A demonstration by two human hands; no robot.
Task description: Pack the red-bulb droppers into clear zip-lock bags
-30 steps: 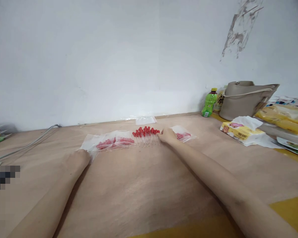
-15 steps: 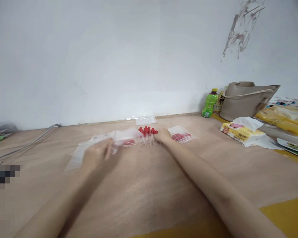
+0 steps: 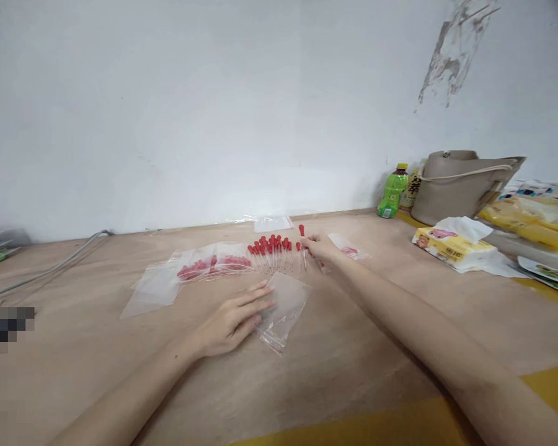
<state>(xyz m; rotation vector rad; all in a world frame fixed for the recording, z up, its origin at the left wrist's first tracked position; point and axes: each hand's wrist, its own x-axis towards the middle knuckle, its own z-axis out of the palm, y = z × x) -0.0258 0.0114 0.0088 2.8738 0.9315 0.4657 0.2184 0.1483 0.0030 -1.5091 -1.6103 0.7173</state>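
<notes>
My left hand lies flat with its fingers apart, their tips on the edge of a clear zip bag. This bag looks empty and lies flat on the table. Farther right, my right hand pinches an upright dropper with a red bulb and a thin clear tube. Just left of it, several similar droppers are in a fanned bunch, bulbs away from me. Filled bags with red bulbs showing lie left of the bunch. Beyond my right hand rests another bag, partly hidden.
Flat empty-looking bags lie at left, and a white-looking packet is by the wall. At right stand a green bottle, a grey bag and a tissue pack. A grey cable crosses the left side.
My left hand has moved right and toward me; a clear bag now lies under its fingertips. My right hand has shifted slightly right, with a single dropper now upright in its fingers.
</notes>
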